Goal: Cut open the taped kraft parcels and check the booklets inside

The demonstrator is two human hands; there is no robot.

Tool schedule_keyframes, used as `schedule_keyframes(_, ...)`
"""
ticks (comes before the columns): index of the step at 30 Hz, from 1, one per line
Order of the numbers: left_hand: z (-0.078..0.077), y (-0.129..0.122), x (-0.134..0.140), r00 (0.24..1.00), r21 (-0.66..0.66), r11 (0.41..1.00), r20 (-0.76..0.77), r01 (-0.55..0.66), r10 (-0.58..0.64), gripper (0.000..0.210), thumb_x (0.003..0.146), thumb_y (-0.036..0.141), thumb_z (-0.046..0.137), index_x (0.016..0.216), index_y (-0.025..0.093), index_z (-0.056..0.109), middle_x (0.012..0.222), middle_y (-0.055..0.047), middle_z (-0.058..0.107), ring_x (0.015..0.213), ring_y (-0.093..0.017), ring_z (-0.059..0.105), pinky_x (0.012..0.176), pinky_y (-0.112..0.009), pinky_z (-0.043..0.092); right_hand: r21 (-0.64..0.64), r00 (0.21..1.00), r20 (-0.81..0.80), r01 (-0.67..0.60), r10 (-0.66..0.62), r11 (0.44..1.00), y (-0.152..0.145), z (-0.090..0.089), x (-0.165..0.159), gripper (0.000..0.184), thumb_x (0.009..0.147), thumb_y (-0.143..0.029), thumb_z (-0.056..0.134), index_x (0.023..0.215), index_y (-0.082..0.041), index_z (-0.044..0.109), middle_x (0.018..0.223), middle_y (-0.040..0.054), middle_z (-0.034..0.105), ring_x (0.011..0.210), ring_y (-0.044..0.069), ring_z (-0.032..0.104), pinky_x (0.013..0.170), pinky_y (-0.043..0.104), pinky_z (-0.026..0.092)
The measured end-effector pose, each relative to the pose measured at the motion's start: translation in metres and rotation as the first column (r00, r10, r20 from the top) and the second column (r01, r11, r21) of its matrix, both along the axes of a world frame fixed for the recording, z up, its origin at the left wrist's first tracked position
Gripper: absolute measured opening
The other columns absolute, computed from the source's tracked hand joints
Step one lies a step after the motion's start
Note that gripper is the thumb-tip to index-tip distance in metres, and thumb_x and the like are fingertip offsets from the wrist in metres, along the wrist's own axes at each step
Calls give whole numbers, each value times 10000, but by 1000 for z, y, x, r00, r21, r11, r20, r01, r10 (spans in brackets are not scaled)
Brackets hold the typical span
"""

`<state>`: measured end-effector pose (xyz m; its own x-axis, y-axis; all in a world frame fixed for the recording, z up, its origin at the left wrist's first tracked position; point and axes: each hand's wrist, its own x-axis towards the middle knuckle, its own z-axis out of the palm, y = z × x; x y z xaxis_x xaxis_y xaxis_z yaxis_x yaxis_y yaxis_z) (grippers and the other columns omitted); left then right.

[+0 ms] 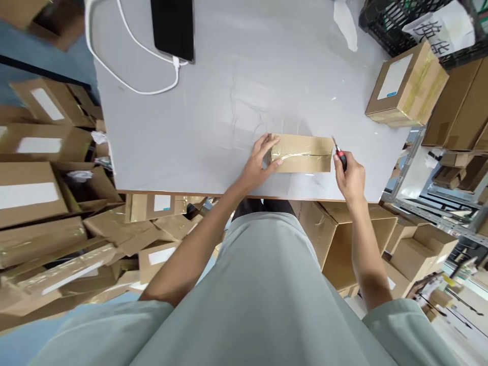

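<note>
A small taped cardboard box (303,147) lies near the front edge of the grey table. A seam runs lengthwise along its top, with clear tape lifted or shiny over it. My left hand (261,163) grips the box's left end, thumb on the near side and fingers on the far side. In my right hand (351,177) is a craft knife (340,156) with a red and black handle. Its thin blade points up and away, just beside the box's right end; whether it touches the cardboard I cannot tell.
A black phone (173,28) with a white cable (147,93) lies at the back left of the table (171,147). A taped carton (407,86) and a black crate (396,23) stand at the right. Many cartons (30,190) are heaped on the left, below table height.
</note>
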<state>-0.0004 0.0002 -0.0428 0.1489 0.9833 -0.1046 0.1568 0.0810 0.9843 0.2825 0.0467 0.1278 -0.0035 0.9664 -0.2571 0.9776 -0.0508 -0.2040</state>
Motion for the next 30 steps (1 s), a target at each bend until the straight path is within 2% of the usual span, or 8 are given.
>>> schedule_keyframes(2,0,0,0,1000,14,1000,1,-2,2,803,1029,817,568,1672,338,518,1826,-140,350,1724,-348,315,1395,-556,330,-150,967,106,-216,233,965,12,16,-17,492,1175,-586,393,1220,-202,697,932,116,819,807,287,757,724,332,433)
schedule_keyframes(5,2,1,-1,1000,30,1000,-6,-3,3,783,1022,807,596,1654,348,540,1820,-133,366,1713,-357,338,1391,-559,335,-398,844,147,-427,516,812,28,26,-52,467,1195,-528,387,1234,-189,705,1005,141,841,863,304,773,715,329,394)
schedule_keyframes(8,3,2,-2,1000,44,999,-5,-10,11,765,1022,801,601,1644,358,552,1812,-127,380,1703,-355,359,1384,-553,353,-557,719,174,-491,672,670,42,27,-85,469,1206,-492,372,1285,-169,702,1080,174,849,933,321,783,745,337,407)
schedule_keyframes(10,3,2,-1,1000,50,999,-3,-16,16,758,1024,800,599,1643,364,553,1807,-122,385,1701,-345,365,1384,-546,355,-611,661,198,-495,724,618,50,26,-101,491,1210,-492,362,1320,-152,699,1092,192,849,965,333,786,779,348,428)
schedule_keyframes(16,0,2,3,999,55,998,-5,-39,39,726,1023,781,622,1638,402,553,1800,-90,397,1702,-347,361,1387,-567,352,-660,579,246,-488,777,572,63,27,-114,530,1212,-500,363,1396,-126,690,1126,223,846,1014,348,796,835,376,468)
schedule_keyframes(22,-1,3,5,998,62,997,14,-54,54,725,1010,778,644,1626,405,561,1801,-87,389,1681,-366,391,1391,-576,342,-669,549,237,-506,801,545,65,30,-117,527,1212,-471,366,1444,-115,678,1151,235,842,1026,356,801,857,393,485)
schedule_keyframes(30,3,3,4,998,44,998,19,-55,54,703,1022,760,645,1614,389,573,1784,-100,405,1682,-362,389,1383,-585,352,-656,535,239,-526,810,541,65,26,-115,494,1207,-425,376,1437,-111,679,1117,236,844,1007,366,802,849,404,487)
